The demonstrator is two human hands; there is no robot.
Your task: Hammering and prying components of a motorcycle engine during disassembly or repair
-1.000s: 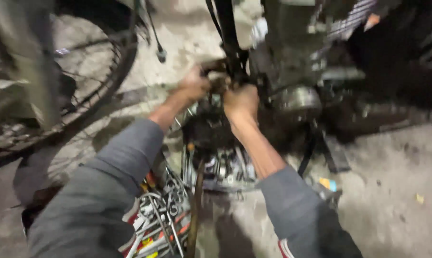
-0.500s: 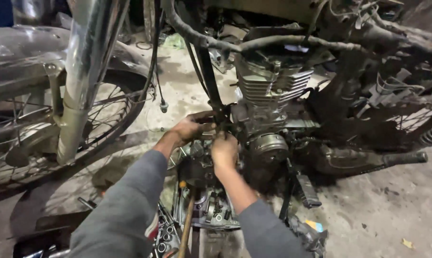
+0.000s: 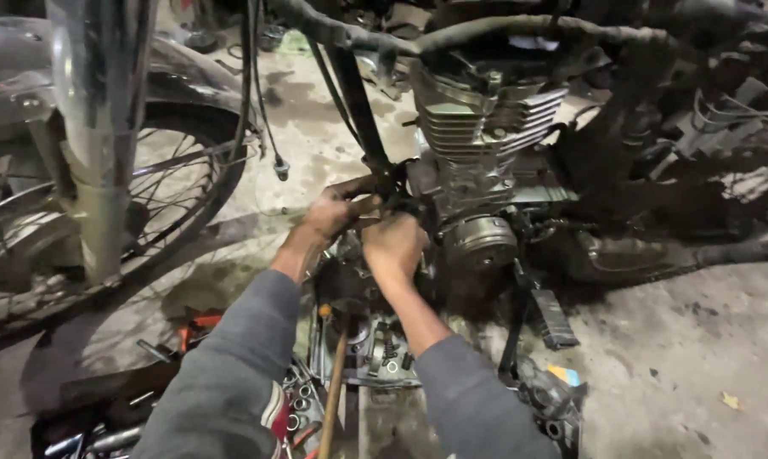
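A stripped motorcycle stands on a concrete floor, its finned engine (image 3: 486, 140) at the centre. My left hand (image 3: 333, 212) and my right hand (image 3: 392, 246) press together at the bottom of the black frame downtube (image 3: 360, 110), just left of the round engine side cover (image 3: 479, 242). Both hands are closed around a small dark part at the front engine mount; what they grip is hidden by the fingers. Grey sleeves cover both forearms.
The spoked front wheel (image 3: 146, 195) and chrome fork (image 3: 99, 127) stand at the left. Below my arms lie a removed engine cover with gears (image 3: 375, 353), a wooden-handled tool (image 3: 333, 382) and loose sockets and wrenches (image 3: 295, 416). A footpeg and side stand (image 3: 545, 314) sit to the right.
The view has lifted and drawn back, showing more of the engine and fork. Both hands stay at the same spot on the frame's lower front.
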